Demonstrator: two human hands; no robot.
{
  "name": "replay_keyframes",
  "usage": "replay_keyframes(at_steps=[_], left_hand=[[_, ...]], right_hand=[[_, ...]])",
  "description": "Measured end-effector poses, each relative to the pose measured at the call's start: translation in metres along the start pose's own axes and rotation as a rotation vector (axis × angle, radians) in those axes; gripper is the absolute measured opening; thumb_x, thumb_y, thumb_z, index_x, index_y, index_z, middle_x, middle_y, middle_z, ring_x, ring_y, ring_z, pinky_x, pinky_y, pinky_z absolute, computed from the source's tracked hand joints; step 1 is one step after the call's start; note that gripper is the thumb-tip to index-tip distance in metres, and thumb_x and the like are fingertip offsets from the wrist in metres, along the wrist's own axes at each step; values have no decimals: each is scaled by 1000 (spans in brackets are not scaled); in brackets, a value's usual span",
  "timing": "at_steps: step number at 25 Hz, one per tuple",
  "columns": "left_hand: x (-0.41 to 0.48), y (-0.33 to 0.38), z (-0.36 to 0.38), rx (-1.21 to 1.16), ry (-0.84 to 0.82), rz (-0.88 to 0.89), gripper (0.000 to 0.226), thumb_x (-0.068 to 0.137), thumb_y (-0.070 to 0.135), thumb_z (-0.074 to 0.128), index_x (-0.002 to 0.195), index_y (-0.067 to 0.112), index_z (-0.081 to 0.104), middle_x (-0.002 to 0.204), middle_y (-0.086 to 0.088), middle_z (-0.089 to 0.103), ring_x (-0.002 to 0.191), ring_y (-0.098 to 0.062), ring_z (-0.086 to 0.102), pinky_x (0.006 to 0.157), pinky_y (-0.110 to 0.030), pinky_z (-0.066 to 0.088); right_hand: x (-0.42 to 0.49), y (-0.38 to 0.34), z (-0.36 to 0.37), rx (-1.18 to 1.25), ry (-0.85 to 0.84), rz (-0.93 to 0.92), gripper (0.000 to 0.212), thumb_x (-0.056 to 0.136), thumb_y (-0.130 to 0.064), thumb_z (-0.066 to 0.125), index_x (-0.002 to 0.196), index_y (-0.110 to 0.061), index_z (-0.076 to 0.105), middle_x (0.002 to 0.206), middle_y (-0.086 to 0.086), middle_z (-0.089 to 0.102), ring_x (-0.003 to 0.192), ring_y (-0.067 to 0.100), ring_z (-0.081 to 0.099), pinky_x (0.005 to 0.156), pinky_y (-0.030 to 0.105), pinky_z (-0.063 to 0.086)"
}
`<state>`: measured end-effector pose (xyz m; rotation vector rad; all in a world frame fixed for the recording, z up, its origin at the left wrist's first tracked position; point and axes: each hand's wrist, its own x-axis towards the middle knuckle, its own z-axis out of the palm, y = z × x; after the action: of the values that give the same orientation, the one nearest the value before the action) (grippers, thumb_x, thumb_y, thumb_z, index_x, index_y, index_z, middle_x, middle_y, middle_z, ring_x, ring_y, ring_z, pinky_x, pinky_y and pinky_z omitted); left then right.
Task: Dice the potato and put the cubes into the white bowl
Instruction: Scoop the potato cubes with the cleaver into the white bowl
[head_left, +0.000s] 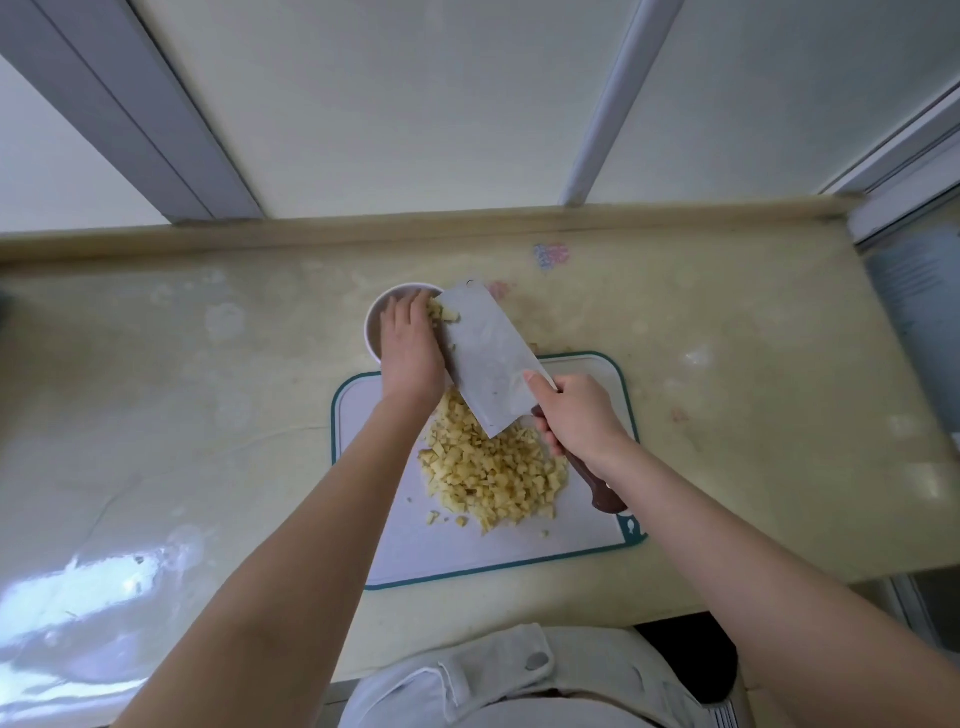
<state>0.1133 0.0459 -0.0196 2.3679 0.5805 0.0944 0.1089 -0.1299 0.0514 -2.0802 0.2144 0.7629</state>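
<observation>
Left hand (410, 345) is held palm down over the white bowl (375, 318), fingers straight and close together; nothing is gripped. Its fingertips are seen against a small batch of cubes (442, 312), which lies at the far end of the cleaver (488, 358) blade, just right of the fingers and above the bowl's rim. The bowl is largely covered by this hand, so only its left and far rim is seen. Its contents cannot be made out.

Right hand (576, 415) is wrapped round the cleaver's dark handle, with one digit laid on the flat of the blade near the heel. The blade is held tilted and extends from this hand forward and leftward to the bowl. Whether its long edge touches the left hand cannot be told.

The main pile of potato cubes (493, 475) lies on the cutting board (467, 553), under the blade's heel, nearer the person than the left hand and just left of the right hand. A few stray cubes are noted at the pile's near edge. The board lies on the desk (208, 415), and the bowl stands at its far left corner.
</observation>
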Motion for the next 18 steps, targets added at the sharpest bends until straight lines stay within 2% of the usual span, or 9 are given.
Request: replay_keyframes(at_steps=[3, 5, 7, 10, 12, 14, 16, 18], left_hand=[[0, -2, -3, -11, 116, 20, 50, 88, -6, 39, 135, 7, 45, 142, -12, 40, 135, -28, 28, 114, -35, 20], [-6, 4, -5, -61, 151, 54, 42, 94, 1, 38, 135, 5, 46, 143, -12, 39, 137, -27, 26, 115, -35, 19], [-17, 9, -6, -59, 56, 161, 42, 101, 16, 33, 142, 6, 38, 151, -10, 31, 144, -23, 16, 119, -34, 10], [-32, 4, -5, 103, -177, 358, 53, 102, 34, 21, 149, 10, 17, 158, -5, 11, 145, -14, 0, 116, -24, -7], [-35, -6, -2, 227, -233, 300, 55, 102, 37, 16, 150, 11, 4, 158, -4, -2, 144, -13, -9, 116, -25, -10], [-33, -12, -2, 356, -239, 167, 58, 102, 38, 11, 150, 8, 0, 158, -8, -6, 145, -18, -11, 117, -30, -11], [-31, -8, -6, 402, -192, 94, 56, 102, 35, 12, 150, 6, 6, 158, -12, -1, 145, -24, -7, 117, -36, -9], [-29, -1, -10, 322, -131, 141, 52, 103, 30, 17, 150, 7, 14, 158, -12, 8, 146, -25, -1, 118, -36, -5]], right_hand=[[2, -2, -3, -14, 6, -3, 40, 99, -33, 49, 68, -9, 55, 52, 2, 52, 35, 11, 41, 39, 24, 40], [4, -3, -5, -11, 8, -4, 40, 99, -33, 49, 65, -11, 54, 52, 2, 52, 35, 10, 41, 38, 22, 39], [4, -4, -7, -8, 11, -4, 39, 98, -33, 50, 65, -14, 54, 51, 1, 51, 33, 9, 40, 37, 21, 38], [3, -3, -10, -10, 5, -12, 39, 98, -33, 50, 63, -14, 53, 51, 1, 50, 31, 7, 39, 36, 20, 37], [1, -1, -12, -26, 8, -27, 41, 98, -31, 50, 61, -12, 50, 50, 2, 49, 29, 5, 40, 35, 18, 36], [-2, 3, -15, -60, 17, -49, 44, 98, -31, 50, 60, -11, 47, 49, 2, 49, 29, 4, 40, 35, 18, 36], [-4, 7, -18, -75, 24, -54, 45, 98, -32, 51, 59, -11, 46, 47, 0, 50, 31, 7, 40, 36, 18, 37], [-5, 11, -19, -83, 21, -56, 44, 98, -32, 51, 59, -11, 47, 46, -1, 50, 32, 8, 39, 36, 19, 37]])
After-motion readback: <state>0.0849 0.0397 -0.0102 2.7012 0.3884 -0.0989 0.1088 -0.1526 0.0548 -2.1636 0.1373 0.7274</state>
